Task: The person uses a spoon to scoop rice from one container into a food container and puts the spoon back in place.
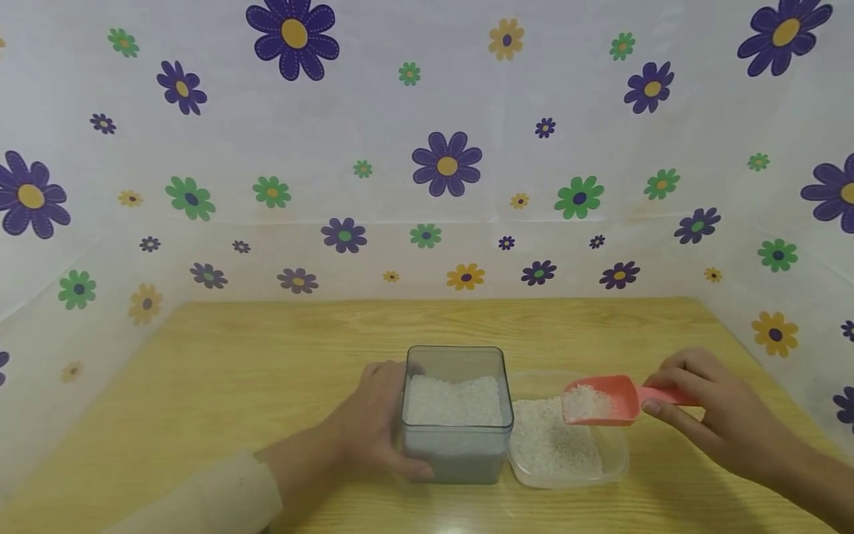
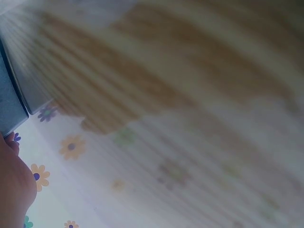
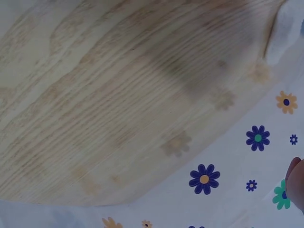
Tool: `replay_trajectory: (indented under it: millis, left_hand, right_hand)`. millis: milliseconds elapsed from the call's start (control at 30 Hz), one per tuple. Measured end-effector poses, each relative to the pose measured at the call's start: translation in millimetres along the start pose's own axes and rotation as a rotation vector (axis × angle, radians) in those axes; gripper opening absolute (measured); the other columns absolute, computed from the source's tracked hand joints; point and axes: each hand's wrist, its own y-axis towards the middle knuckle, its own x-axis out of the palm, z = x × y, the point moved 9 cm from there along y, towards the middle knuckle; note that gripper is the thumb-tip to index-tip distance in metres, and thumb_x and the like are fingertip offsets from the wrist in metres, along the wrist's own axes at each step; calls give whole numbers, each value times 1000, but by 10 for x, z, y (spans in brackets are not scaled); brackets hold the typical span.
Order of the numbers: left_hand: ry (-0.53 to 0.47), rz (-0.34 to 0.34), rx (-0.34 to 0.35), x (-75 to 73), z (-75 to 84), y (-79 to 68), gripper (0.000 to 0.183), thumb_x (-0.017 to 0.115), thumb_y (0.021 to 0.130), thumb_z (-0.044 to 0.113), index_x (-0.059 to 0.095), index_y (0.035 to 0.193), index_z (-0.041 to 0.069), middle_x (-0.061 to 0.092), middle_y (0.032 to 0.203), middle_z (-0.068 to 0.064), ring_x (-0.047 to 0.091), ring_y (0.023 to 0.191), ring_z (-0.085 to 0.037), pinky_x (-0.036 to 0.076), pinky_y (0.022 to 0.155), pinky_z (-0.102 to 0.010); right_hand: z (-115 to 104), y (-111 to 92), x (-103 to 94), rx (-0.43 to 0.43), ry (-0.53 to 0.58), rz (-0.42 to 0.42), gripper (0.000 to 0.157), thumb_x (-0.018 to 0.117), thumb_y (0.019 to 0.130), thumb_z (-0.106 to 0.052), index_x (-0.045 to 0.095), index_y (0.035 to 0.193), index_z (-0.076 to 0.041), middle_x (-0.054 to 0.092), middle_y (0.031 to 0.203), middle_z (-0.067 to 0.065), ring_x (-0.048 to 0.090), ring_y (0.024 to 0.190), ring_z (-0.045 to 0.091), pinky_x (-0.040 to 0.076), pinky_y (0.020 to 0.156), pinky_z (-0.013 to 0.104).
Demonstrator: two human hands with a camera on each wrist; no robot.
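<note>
A square see-through grey container (image 1: 460, 456) stands near the middle of the table in the head view, filled with white rice (image 1: 454, 402) to somewhat below its rim. My left hand (image 1: 373, 419) grips its left side, thumb along the front and fingers toward the back. Just right of it sits a shallow clear plastic tub (image 1: 615, 461) with more rice (image 1: 550, 441) heaped toward its left. Over this tub, my right hand (image 1: 707, 408) holds a pink scoop (image 1: 623, 404) by the handle. Some rice lies in the scoop, whose mouth points left. Both wrist views show only a bit of each hand at the edge.
The wood-grain table (image 1: 267, 356) reaches back to a white flowered sheet (image 1: 373, 111), which rises behind it and along both sides. In the left wrist view, the blue-looking container wall (image 2: 12, 99) shows at the left edge.
</note>
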Motion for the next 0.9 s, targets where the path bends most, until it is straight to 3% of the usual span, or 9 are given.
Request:
replay_trajectory:
  millis: [300, 533, 767, 900]
  left_hand:
    - [-32, -14, -31, 16, -17, -1, 110, 71, 58, 86, 41, 135, 13, 53, 125, 3, 47, 113, -11, 23, 107, -42]
    - [-42, -1, -20, 5, -4, 3, 109, 70, 58, 87, 42, 134, 14, 53, 124, 4, 48, 113, -10, 23, 107, -43]
    - [-26, -3, -14, 12, -4, 3, 109, 68, 59, 88, 41, 135, 13, 53, 124, 4, 49, 112, -10, 23, 106, -41]
    - [-13, 2, -2, 13, -3, 1, 108, 69, 60, 86, 41, 134, 14, 53, 123, 5, 49, 111, -9, 24, 105, -41]
  right_hand:
    - [-16, -57, 38, -70, -43, -18, 35, 88, 65, -8, 69, 91, -23, 53, 99, -17, 43, 94, -1, 37, 81, 13]
    - [12, -56, 37, -38, -80, -56, 29, 88, 71, -17, 69, 91, -26, 51, 97, -18, 40, 92, 0, 34, 81, 15]
    - [-19, -31, 24, -68, -86, -49, 26, 87, 73, -21, 69, 92, -27, 52, 97, -16, 40, 92, 2, 33, 81, 19]
    - [-47, -13, 12, -104, -94, -33, 17, 81, 81, -33, 69, 91, -25, 53, 97, -16, 42, 92, 3, 33, 80, 20]
